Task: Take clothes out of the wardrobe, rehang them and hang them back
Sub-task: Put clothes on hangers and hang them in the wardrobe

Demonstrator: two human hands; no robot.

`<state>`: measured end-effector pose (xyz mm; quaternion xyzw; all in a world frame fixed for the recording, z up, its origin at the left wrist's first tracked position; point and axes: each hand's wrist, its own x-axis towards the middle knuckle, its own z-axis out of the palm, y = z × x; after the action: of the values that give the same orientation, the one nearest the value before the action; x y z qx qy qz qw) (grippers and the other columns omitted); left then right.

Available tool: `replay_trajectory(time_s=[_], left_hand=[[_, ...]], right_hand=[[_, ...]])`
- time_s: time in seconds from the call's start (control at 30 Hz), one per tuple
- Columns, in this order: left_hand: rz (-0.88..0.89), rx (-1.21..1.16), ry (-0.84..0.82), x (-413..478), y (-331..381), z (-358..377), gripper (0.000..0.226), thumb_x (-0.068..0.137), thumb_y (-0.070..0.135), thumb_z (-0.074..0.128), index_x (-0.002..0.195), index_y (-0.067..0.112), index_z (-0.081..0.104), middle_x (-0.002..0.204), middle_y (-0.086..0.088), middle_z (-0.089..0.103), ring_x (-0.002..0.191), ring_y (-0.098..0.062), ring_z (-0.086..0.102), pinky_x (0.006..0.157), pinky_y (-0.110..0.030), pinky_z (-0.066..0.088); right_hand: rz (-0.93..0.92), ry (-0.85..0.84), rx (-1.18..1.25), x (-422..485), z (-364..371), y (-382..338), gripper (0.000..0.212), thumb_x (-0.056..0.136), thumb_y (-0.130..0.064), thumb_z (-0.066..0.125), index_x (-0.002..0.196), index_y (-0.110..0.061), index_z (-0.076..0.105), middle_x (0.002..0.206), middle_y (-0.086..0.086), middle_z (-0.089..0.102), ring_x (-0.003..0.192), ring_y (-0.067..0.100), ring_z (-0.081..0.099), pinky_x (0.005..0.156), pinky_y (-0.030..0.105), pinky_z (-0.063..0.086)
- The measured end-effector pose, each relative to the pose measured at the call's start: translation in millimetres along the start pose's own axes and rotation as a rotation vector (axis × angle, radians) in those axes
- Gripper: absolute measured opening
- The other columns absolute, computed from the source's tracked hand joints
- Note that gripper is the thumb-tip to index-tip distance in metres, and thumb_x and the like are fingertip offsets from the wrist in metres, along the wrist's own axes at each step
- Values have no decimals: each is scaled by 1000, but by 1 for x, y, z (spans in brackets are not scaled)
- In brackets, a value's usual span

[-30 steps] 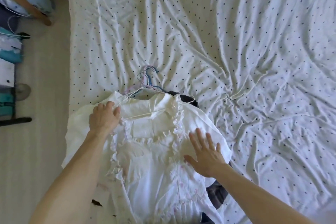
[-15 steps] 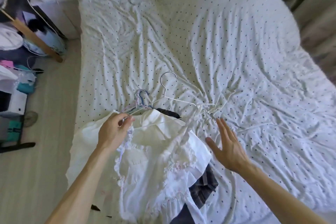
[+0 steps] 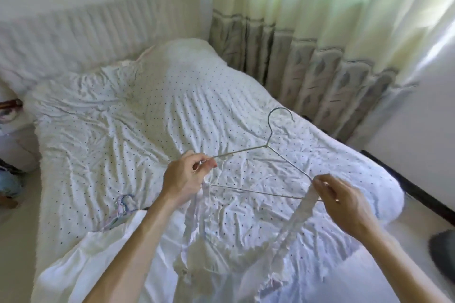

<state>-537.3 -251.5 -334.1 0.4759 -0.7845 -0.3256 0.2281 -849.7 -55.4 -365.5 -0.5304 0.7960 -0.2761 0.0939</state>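
Since 0.5 s ago the hanger (image 3: pixel 266 146) has left the bed (image 3: pixel 147 118) and is held mid-frame, the left hand (image 3: pixel 187 176) pinching a thin strap (image 3: pixel 209 181) at its 9 o'clock end and the right hand (image 3: pixel 344 202) gripping the lace strap (image 3: pixel 304 206) at 3 o'clock, while the garment (image 3: pixel 192 263) dangles at 6 o'clock, so rehanging looks underway.

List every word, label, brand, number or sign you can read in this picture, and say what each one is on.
None: there is no readable text anywhere in this view.
The bed sheet carries only small dark dots.
The curtain border shows a repeating pattern, no letters.
The wire hanger and the white garment show no tag or print.
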Motion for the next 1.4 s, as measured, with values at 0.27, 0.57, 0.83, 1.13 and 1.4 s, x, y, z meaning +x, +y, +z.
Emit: replay_trajectory(time_s=[0.27,0.57,0.83,1.13,1.4], left_hand=[[275,-131,-274,21,203,127,23,86,60,62,86,38,69,65,19,54,60,-2,49,56,-17,39],[489,-329,-897,6,388,246,13,92,16,67,105,17,69,76,3,65,62,-8,52,59,-20,41],[734,-254,-1018,-22,493,341,3,89,25,74,91,26,75,84,-4,74,67,-11,59,56,-17,47],[1065,-85,-1173,-64,551,399,10,90,48,66,93,44,75,95,6,59,76,-10,57,71,-23,44],[1136,-376,-1546,-128,600,407,36,98,18,63,129,37,62,88,2,77,63,2,61,58,-5,43]], right_hand=[[158,438,25,-110,-161,121,29,94,-49,51,98,-34,75,85,-15,63,83,5,58,67,23,44],[403,805,-108,-258,-300,203,24,92,-37,59,98,-23,78,87,-3,66,84,17,58,75,23,43],[562,985,-249,-341,-341,219,11,93,-32,64,99,-33,74,84,-14,63,84,9,56,79,22,44],[779,1099,-487,-399,-347,210,15,95,-35,65,97,-27,78,81,-7,56,79,17,53,78,34,48],[959,1254,-672,-447,-363,215,37,99,-45,50,99,-18,75,92,0,59,83,19,55,79,43,50]])
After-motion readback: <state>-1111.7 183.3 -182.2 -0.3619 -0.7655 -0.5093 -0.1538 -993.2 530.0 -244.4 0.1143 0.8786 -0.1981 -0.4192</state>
